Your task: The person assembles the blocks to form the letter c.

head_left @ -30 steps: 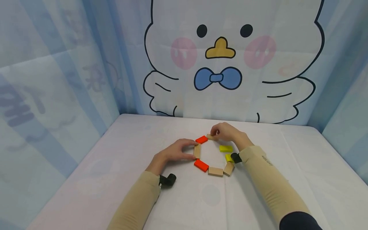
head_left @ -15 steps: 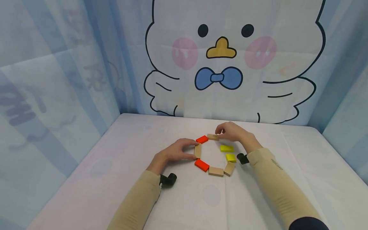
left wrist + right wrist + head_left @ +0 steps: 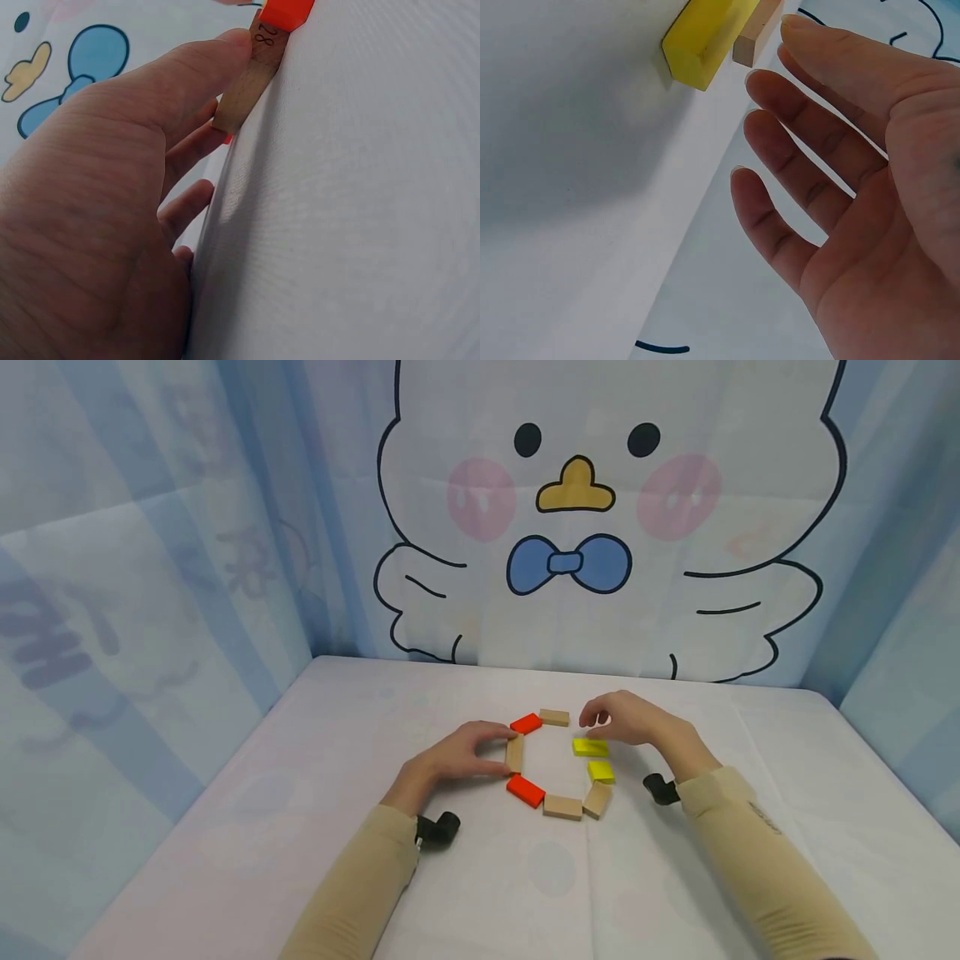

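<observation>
My left hand [image 3: 459, 755] holds an upright-lying plain wooden block [image 3: 514, 754] by its ends, thumb near one end and a finger near the other. In the left wrist view the number 28 shows on that wooden block [image 3: 249, 86], with the thumb against it. One red block [image 3: 526, 723] touches its far end and another red block [image 3: 526, 791] its near end. Over the far yellow block [image 3: 590, 747] hovers my right hand [image 3: 633, 720], holding nothing, its fingers loosely bent. The right wrist view shows the fingers apart from the yellow block [image 3: 705, 45].
Beyond the far red block lies a wooden block [image 3: 554, 717]. At the near side are two more wooden blocks [image 3: 562, 807] and a second yellow block [image 3: 601, 772], the blocks together making a rough ring. A white cloth [image 3: 420, 693] covers the table; a printed curtain [image 3: 570, 627] hangs behind.
My right hand has let go of the far wooden block and moved right and nearer, over the yellow block. My left hand stays on its block.
</observation>
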Available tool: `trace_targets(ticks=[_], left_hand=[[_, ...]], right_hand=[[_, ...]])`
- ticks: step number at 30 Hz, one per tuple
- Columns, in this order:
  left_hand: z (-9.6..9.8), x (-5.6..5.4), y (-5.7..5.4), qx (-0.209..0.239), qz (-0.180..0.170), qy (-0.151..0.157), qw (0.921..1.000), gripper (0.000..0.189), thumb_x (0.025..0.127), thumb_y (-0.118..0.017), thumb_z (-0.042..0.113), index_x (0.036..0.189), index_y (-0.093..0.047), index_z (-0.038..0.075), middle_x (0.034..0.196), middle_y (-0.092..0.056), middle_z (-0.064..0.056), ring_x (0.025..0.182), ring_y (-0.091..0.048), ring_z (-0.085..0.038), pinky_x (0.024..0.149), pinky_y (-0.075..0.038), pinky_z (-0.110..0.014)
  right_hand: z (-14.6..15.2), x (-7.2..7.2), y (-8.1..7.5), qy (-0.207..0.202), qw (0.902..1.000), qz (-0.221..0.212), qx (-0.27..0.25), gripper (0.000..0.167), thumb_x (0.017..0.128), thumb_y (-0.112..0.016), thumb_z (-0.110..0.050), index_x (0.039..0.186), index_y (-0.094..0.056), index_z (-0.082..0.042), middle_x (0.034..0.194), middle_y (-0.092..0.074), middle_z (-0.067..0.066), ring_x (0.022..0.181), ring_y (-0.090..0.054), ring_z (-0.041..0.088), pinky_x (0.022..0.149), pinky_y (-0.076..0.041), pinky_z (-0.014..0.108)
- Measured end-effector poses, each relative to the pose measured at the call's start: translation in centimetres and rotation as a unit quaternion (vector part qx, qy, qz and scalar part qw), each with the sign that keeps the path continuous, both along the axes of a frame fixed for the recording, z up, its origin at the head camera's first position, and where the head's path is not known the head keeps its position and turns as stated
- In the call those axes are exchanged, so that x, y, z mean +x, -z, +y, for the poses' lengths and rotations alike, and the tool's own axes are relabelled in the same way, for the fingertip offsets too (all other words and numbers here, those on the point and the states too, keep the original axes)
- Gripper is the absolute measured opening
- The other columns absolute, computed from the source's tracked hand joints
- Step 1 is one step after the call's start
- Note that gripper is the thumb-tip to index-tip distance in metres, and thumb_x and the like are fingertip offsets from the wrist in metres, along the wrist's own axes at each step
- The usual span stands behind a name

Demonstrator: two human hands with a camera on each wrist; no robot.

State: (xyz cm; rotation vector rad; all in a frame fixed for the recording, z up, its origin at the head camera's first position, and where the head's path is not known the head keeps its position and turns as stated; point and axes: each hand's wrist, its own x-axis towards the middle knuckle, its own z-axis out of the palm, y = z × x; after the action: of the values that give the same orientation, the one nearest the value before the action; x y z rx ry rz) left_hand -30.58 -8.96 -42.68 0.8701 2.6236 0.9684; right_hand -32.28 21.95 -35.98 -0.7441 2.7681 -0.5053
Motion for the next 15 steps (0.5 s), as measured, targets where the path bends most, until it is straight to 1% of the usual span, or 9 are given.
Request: trace_targets(ticks=[7, 11, 15], left_hand=[[-0.1, -0.1, 0.0, -0.001, 0.0, -0.003, 1.0, 0.058, 0.091, -0.076, 0.035, 0.144, -0.058, 0.018, 0.152, -0.047, -0.003, 0.142, -0.037, -0.024, 0.117, -0.029, -0.045], [-0.2, -0.1, 0.0, 0.001, 0.0, -0.003, 1.0, 0.058, 0.091, -0.076, 0.034, 0.144, -0.058, 0.018, 0.152, -0.048, -0.003, 0.142, -0.038, -0.024, 0.117, -0.029, -0.045], [0.0, 0.1, -0.1, 0.004, -0.004, -0.004, 1.0, 0.058, 0.091, -0.076, 0.034, 0.143, -0.058, 0.018, 0.151, -0.048, -0.003, 0.142, -0.038, -0.024, 0.117, -0.029, -0.045]], right_hand=[[0.5, 1.0, 0.3, 0.0, 0.9999, -0.01, -0.003, 0.014, 0.093, -0.073, -0.01, 0.108, -0.073, -0.01, 0.1, -0.068, -0.002, 0.097, -0.057, 0.023, 0.086, -0.052, 0.039], [0.6, 1.3, 0.5, -0.004, 1.0, -0.006, -0.004, 0.014, 0.093, -0.072, -0.007, 0.107, -0.073, -0.009, 0.101, -0.068, -0.002, 0.097, -0.057, 0.024, 0.087, -0.051, 0.04], [0.7, 1.5, 0.7, -0.014, 0.9999, 0.0, -0.007, 0.012, 0.093, -0.072, -0.005, 0.104, -0.073, -0.009, 0.101, -0.068, -0.001, 0.097, -0.057, 0.025, 0.088, -0.051, 0.041]])
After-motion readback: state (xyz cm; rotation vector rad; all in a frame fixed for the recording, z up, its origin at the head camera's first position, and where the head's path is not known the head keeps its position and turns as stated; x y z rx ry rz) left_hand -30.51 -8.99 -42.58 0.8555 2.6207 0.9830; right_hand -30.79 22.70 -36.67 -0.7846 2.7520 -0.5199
